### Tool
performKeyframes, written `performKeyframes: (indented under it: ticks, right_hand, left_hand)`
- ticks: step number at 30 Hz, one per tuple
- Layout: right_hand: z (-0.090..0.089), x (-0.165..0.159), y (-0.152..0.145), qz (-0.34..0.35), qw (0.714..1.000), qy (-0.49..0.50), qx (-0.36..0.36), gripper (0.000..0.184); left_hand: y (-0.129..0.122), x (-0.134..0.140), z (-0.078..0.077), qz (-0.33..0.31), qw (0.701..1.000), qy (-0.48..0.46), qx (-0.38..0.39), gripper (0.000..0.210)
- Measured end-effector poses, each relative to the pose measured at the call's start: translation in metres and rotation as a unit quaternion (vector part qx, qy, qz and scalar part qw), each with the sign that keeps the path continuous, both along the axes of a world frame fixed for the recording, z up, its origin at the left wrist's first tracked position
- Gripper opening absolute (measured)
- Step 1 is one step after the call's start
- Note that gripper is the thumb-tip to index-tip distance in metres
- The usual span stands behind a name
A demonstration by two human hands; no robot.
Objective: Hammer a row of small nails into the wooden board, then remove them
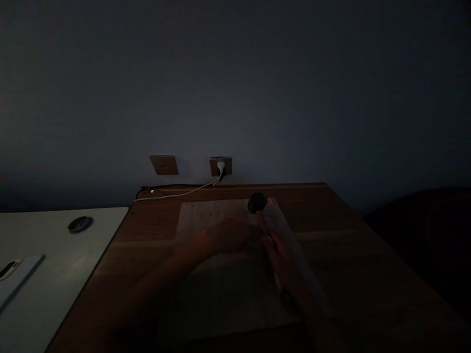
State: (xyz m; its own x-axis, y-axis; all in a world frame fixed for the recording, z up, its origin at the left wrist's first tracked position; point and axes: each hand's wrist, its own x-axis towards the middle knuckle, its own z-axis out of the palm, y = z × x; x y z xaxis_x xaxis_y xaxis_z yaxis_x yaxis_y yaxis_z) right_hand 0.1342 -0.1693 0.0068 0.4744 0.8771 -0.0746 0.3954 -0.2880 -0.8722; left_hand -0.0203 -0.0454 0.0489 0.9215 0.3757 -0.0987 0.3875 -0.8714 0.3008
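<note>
My right hand (281,257) is wrapped round the handle of a mallet (257,202) with a dark, rounded head. Its head points away from me, over the far right part of a pale board (228,304). Just left of the handle, my left hand (230,235) is held over the board with its fingers closed. Whatever is between those fingers, if anything, is lost in the dark. A row of small marks or bits (211,214) shows faintly near the board's far edge; I cannot make out what they are.
The board lies on a wooden table (342,264) against the wall. At the back, a white cable (172,196) runs to a plug in a wall socket (226,166). A white table (73,274) adjoins on the left, bearing a dark round object (80,224). Light is very dim.
</note>
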Motion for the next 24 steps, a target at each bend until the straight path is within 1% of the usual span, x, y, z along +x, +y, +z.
performKeyframes:
  ticks: [2,5,9,12,13,15,17,18,21,24]
  right_hand:
    - [0.0,0.001,0.0,0.002,1.0,-0.015,0.012,0.044]
    - [0.0,0.0,-0.001,0.022,0.999,-0.001,0.024,0.043]
    - [-0.002,-0.004,-0.003,0.019,0.997,0.068,-0.031,0.05]
    - [-0.002,-0.007,-0.004,0.022,0.994,0.106,-0.031,0.046]
    - [-0.002,-0.007,-0.004,0.023,0.993,0.113,-0.024,0.045]
    - [-0.002,-0.007,-0.004,0.025,0.992,0.123,-0.021,0.042]
    - [-0.003,-0.007,-0.005,0.028,0.991,0.13,-0.021,0.041]
    - [-0.003,-0.007,-0.005,0.03,0.99,0.133,-0.02,0.04]
    - [-0.004,-0.007,-0.005,0.039,0.99,0.134,-0.017,0.039]
    - [-0.004,-0.007,-0.004,0.038,0.991,0.125,-0.012,0.038]
  left_hand:
    - [0.001,0.001,-0.004,-0.009,1.0,-0.025,-0.001,0.015]
    - [0.011,-0.003,-0.002,-0.013,0.998,-0.056,-0.028,0.02]
    - [0.033,-0.011,0.004,-0.03,0.995,-0.056,-0.081,0.018]
    - [0.052,-0.018,0.002,-0.053,0.986,-0.077,-0.14,0.018]
    - [0.058,-0.02,0.0,-0.043,0.982,-0.096,-0.157,0.02]
    - [0.068,-0.022,-0.008,0.017,0.976,-0.143,-0.165,0.025]
    - [0.075,-0.022,-0.018,0.088,0.97,-0.179,-0.141,0.028]
    - [0.077,-0.021,-0.024,0.109,0.967,-0.19,-0.128,0.028]
    - [0.079,-0.017,-0.039,0.117,0.963,-0.211,-0.121,0.025]
    - [0.079,-0.016,-0.048,0.127,0.959,-0.225,-0.118,0.023]
